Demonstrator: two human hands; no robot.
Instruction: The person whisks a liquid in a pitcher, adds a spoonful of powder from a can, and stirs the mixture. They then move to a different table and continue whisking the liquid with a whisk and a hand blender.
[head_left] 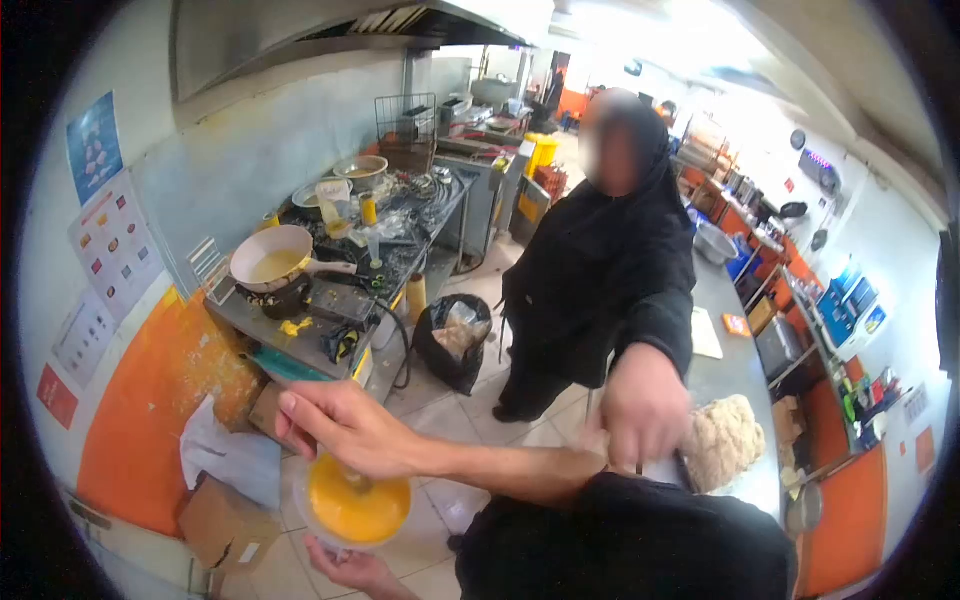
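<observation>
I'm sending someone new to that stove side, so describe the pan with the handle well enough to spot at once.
Along the wall on the left runs a long metal counter. At its near end, on a dark burner, sits a wide, pale pan with yellowish liquid inside. Its long handle sets it apart from the bowls farther along.

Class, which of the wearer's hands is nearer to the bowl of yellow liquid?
Left. The left hand supports the bowl from below; the right hand is raised above it.
</observation>
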